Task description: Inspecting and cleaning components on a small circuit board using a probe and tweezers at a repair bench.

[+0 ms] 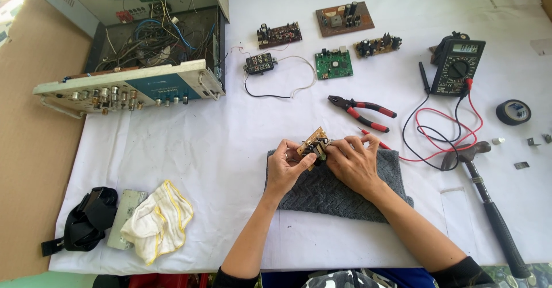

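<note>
Both hands hold a small tan circuit board (313, 141) just above a grey folded towel (339, 193) at the table's centre. My left hand (286, 164) grips the board's left edge with thumb and fingers. My right hand (352, 160) closes on its right side, where dark components sit. A red probe (376, 140) lies just behind my right hand.
An opened electronics chassis (138, 52) with loose wires sits at far left. Several circuit boards (333, 63) lie at the back. Red-handled pliers (362, 111), a multimeter (458, 66) with leads, black tape (513, 112) and a hammer (486, 199) lie to the right. A cloth (158, 222) and black strap (86, 219) lie at front left.
</note>
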